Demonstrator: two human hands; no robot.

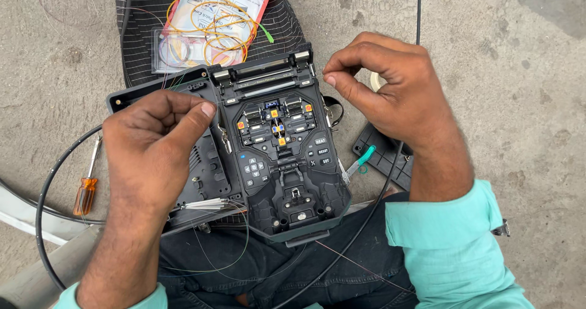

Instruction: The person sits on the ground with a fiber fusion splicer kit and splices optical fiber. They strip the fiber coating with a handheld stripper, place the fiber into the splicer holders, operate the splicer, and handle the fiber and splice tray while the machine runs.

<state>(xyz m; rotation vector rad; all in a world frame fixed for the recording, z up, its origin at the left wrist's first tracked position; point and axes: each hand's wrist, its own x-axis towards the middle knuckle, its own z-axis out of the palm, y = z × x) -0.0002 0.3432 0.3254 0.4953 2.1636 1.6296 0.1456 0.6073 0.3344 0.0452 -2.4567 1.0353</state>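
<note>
Left hand (157, 132) fingers pinched narrow on a thin fibre strand (217, 104) over the left edge of the dark splicing machine (278, 156); right hand (390, 86) fingers also pinched, above the machine's right edge (what it holds, cannot tell). Machine rests on the person's lap. Beyond: packet of yellow fibre coils (210, 22), orange-handled screwdriver (85, 190) on concrete.
</note>
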